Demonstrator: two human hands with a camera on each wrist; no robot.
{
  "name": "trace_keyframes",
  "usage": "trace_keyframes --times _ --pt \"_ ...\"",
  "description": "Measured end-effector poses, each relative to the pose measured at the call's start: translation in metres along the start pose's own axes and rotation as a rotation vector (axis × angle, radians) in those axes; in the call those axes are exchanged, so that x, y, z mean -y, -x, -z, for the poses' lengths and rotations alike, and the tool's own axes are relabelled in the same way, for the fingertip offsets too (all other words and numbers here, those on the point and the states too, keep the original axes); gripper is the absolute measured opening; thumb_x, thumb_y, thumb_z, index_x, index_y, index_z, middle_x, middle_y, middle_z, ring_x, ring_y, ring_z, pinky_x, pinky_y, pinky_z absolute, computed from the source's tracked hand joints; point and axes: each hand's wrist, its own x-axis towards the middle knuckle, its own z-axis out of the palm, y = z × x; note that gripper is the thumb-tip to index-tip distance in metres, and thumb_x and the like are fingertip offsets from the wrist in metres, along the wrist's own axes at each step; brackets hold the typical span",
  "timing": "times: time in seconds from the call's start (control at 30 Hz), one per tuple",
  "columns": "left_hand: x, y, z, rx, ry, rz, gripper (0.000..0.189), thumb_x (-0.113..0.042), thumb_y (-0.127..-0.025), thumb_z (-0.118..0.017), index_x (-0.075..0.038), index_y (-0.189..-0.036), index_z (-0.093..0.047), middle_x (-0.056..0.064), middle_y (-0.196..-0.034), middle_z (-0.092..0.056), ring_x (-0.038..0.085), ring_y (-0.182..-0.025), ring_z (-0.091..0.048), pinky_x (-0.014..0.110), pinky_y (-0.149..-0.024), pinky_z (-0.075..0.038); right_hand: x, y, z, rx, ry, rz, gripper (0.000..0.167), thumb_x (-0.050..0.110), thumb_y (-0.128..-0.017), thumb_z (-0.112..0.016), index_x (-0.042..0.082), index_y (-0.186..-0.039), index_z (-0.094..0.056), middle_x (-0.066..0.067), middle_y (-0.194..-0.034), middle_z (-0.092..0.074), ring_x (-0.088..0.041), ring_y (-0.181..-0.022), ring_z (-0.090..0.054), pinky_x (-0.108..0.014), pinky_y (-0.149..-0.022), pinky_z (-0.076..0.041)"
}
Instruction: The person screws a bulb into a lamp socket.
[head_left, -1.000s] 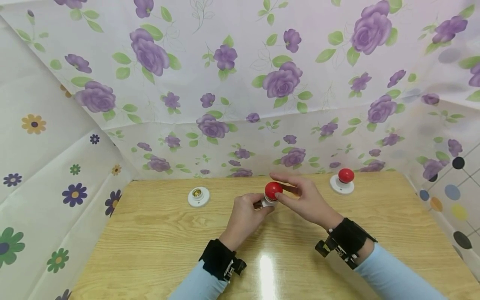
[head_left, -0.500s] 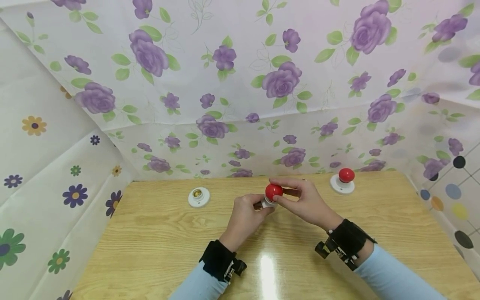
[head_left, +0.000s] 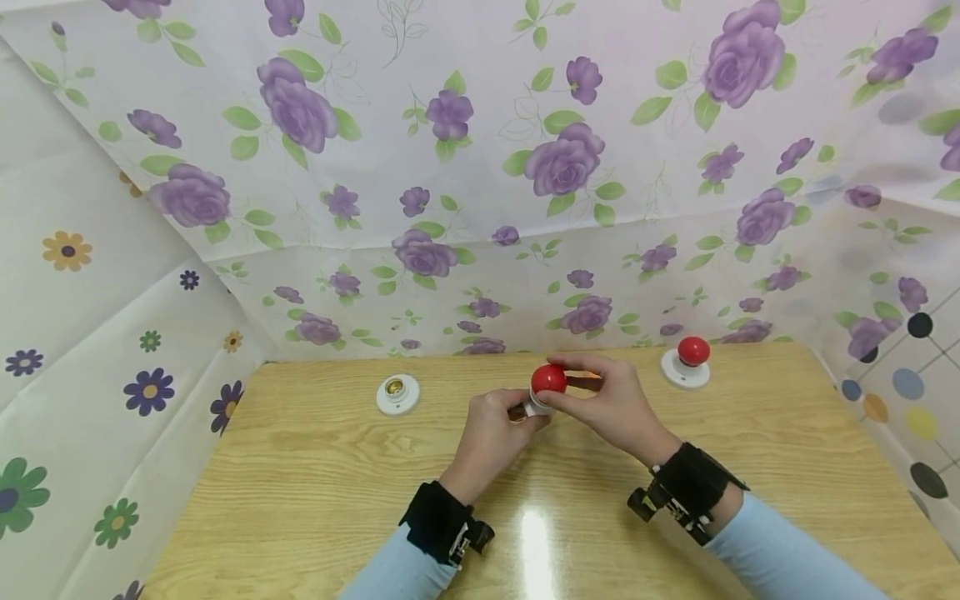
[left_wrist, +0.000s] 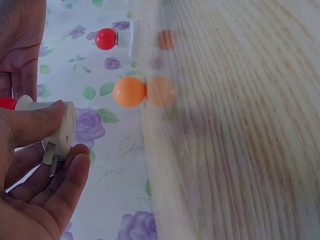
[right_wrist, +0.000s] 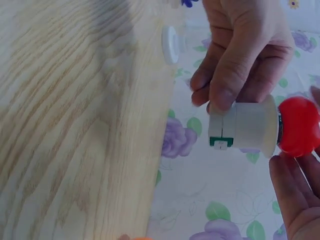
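Note:
My left hand (head_left: pixel 495 429) pinches a white plug-in lamp socket (right_wrist: pixel 250 125) between thumb and fingers, above the table. Two flat metal prongs (left_wrist: pixel 49 153) stick out of the socket's base in the left wrist view, and a green-and-white switch (right_wrist: pixel 221 142) shows on its side in the right wrist view. A round red bulb (head_left: pixel 549 379) sits at the socket's mouth, with a dark strip of its base showing. My right hand (head_left: pixel 611 407) holds this bulb, thumb at its near side and index finger over the far side.
At the back left stands a white round lamp base (head_left: pixel 397 398) with its brass socket bare. Another white base (head_left: pixel 684 377) at the back right carries a red bulb (head_left: pixel 693 351). An orange bulb (left_wrist: pixel 129 91) lies on the wooden table (head_left: pixel 337 500), mostly behind my right hand in the head view.
The fingers of my right hand have shifted round the red bulb, the thumb sliding lower toward its base. A bit of orange now shows behind that hand. My left hand stays nearly still.

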Motion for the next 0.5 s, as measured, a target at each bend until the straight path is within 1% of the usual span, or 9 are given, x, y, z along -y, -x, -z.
trace_keyframes --times 0.1,0.2,0.37,0.5 --pt "-0.001 0.000 0.000 0.002 0.000 0.014 0.024 -0.027 -0.080 -0.074 -0.018 -0.102 -0.072 -0.005 -0.089 -0.072 -0.001 -0.077 -0.064 0.014 -0.065 -0.051 -0.008 -0.001 0.002 -0.007 0.011 0.018 0.048 0.028 -0.079 -0.075 0.023 -0.124 -0.059 0.003 -0.128 -0.059 -0.019 -0.119 -0.056 -0.041 -0.094 -0.049" --pt "-0.001 0.001 0.001 0.005 -0.001 0.026 0.026 -0.027 -0.079 -0.075 -0.017 -0.103 -0.072 -0.004 -0.090 -0.072 -0.001 -0.077 -0.063 0.013 -0.065 -0.051 -0.015 -0.003 0.005 0.015 0.008 0.053 0.047 0.028 -0.082 -0.071 0.025 -0.127 -0.057 0.003 -0.132 -0.056 -0.020 -0.123 -0.053 -0.045 -0.096 -0.046" --pt "-0.002 0.000 0.002 0.009 -0.005 0.027 0.025 -0.027 -0.079 -0.075 -0.018 -0.102 -0.072 -0.005 -0.090 -0.072 0.000 -0.077 -0.063 0.014 -0.066 -0.051 -0.017 -0.004 0.008 0.113 -0.017 0.093 0.045 0.026 -0.087 -0.067 0.025 -0.130 -0.055 0.003 -0.138 -0.050 -0.021 -0.128 -0.048 -0.045 -0.098 -0.045" --pt "-0.002 0.000 0.001 0.008 -0.005 0.018 0.024 -0.028 -0.080 -0.074 -0.019 -0.102 -0.073 -0.005 -0.090 -0.072 -0.001 -0.077 -0.063 0.014 -0.067 -0.051 -0.017 -0.005 0.008 0.151 0.005 0.087 0.045 0.028 -0.087 -0.066 0.027 -0.130 -0.055 0.004 -0.136 -0.052 -0.016 -0.124 -0.051 -0.040 -0.097 -0.047"
